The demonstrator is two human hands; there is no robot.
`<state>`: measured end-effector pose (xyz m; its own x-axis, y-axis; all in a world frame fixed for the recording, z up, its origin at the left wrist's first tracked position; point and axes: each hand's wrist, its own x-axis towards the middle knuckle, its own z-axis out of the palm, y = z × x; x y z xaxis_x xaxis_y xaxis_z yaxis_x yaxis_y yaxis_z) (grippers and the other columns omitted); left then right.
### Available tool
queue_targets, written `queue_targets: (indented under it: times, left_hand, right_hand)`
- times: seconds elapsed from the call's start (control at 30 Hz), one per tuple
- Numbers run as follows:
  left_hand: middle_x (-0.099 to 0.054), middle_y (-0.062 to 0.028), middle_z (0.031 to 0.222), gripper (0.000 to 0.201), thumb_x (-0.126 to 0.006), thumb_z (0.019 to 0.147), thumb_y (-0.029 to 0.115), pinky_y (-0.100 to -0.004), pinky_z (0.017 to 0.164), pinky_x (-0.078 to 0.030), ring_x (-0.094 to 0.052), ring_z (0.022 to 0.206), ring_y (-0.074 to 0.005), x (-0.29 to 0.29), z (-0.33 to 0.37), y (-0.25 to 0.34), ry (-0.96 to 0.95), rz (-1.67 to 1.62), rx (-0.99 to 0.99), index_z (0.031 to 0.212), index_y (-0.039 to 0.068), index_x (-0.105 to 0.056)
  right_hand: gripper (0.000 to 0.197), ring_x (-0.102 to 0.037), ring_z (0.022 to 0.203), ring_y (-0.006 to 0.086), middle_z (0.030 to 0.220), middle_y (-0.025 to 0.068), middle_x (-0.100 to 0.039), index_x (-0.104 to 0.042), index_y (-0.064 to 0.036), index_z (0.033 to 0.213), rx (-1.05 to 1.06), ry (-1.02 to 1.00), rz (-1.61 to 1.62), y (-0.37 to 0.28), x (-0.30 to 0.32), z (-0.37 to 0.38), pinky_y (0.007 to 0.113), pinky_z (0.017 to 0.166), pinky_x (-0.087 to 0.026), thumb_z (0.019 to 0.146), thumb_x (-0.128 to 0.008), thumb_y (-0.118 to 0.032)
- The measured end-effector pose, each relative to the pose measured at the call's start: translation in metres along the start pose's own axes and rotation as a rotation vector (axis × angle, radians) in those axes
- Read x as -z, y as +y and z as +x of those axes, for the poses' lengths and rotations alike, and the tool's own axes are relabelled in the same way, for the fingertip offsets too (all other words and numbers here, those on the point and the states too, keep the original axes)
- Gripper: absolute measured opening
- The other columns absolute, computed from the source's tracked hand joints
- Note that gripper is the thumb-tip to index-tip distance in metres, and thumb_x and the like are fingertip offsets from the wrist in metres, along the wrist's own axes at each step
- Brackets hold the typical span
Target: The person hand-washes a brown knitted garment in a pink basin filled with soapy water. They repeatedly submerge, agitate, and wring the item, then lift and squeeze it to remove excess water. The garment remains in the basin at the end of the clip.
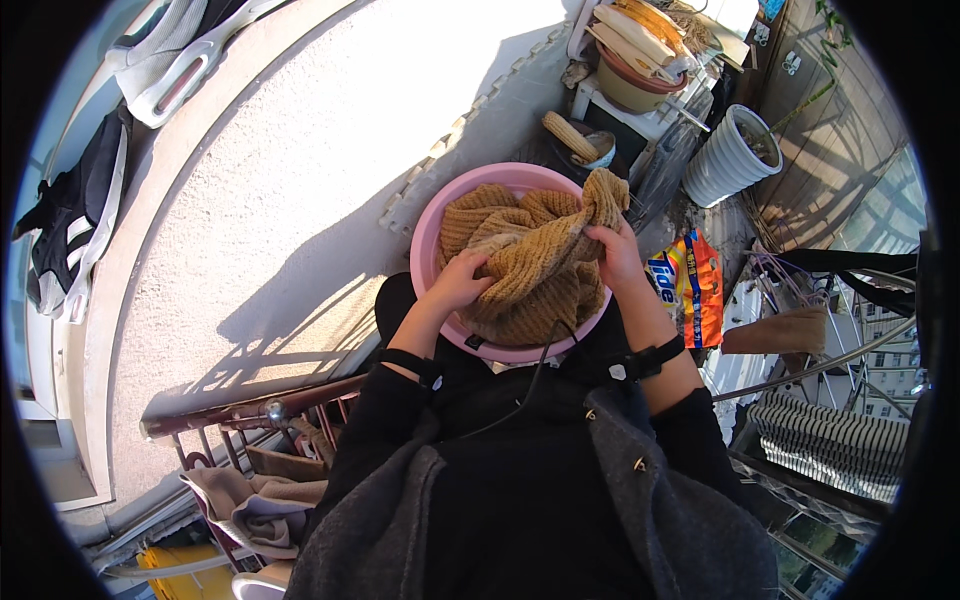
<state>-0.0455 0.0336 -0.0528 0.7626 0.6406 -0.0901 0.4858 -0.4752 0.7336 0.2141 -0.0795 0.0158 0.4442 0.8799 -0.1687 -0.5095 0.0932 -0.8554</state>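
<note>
A bunched mustard-brown ribbed knit garment (530, 260) fills most of a pink plastic basin (428, 225) in front of my lap. My left hand (460, 281) grips a fold of the knit at its left side, fingers partly tucked into the fabric. On the right, my right hand (618, 254) pinches another part of it near the basin's right rim. A twisted end of the knit stands up above that hand. The garment's lower layers and the basin floor are hidden under the heap.
An orange detergent bag (692, 290) lies right of the basin. Beyond it stand a white ribbed plant pot (735, 155), a bowl (598, 150) with a corncob (570, 137), and a brown pot (635, 85). A white wall (300, 130) rises at left. A thin dark cable (535, 380) crosses the basin's near rim.
</note>
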Motion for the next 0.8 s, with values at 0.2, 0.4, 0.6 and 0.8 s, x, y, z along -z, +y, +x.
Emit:
queue_targets:
  times: [0.2,0.4,0.6,0.8]
  left_hand:
    - [-0.067,-0.0142,0.093,0.021,-0.063,0.085,0.013,-0.0353,0.08,-0.048,-0.063,0.09,-0.0244,0.002,0.009,-0.031,0.511,-0.638,0.342,0.097,-0.004,-0.06]
    - [-0.06,-0.0143,0.106,0.034,-0.065,0.078,0.009,-0.0395,0.089,-0.045,-0.057,0.101,-0.0308,0.01,-0.001,0.0,0.724,-0.134,0.196,0.11,0.001,-0.057]
    - [-0.051,-0.0198,0.125,0.057,-0.074,0.071,0.021,-0.0455,0.101,-0.037,-0.047,0.119,-0.0349,0.007,-0.012,0.059,0.318,0.168,-0.191,0.121,0.004,-0.055]
    - [-0.05,-0.0212,0.13,0.064,-0.076,0.071,0.042,-0.0526,0.108,-0.024,-0.04,0.128,-0.0362,-0.004,-0.023,0.067,0.046,0.311,-0.194,0.123,0.009,-0.06]
  right_hand:
    - [0.064,-0.051,0.12,0.0221,0.134,0.0093,-0.05,-0.032,-0.0056,0.145,-0.037,-0.253,-0.216,-0.01,-0.021,0.001,0.036,0.097,-0.044,0.088,-0.061,-0.013]
    - [0.063,-0.055,0.115,0.0307,0.124,0.0203,-0.057,-0.051,-0.0018,0.133,0.122,-0.298,-1.278,0.009,-0.011,-0.007,0.043,0.096,-0.042,0.079,-0.069,-0.03]
    - [0.028,-0.063,0.086,0.0252,0.088,0.0094,-0.064,-0.068,-0.0065,0.087,0.348,-0.466,-1.693,0.039,-0.007,-0.017,0.039,0.077,-0.046,0.081,-0.067,-0.034]
    - [0.016,-0.059,0.076,0.011,0.081,0.0033,-0.063,-0.064,-0.0041,0.089,-0.005,-0.227,-0.49,0.014,-0.033,-0.008,0.026,0.072,-0.047,0.091,-0.063,-0.02]
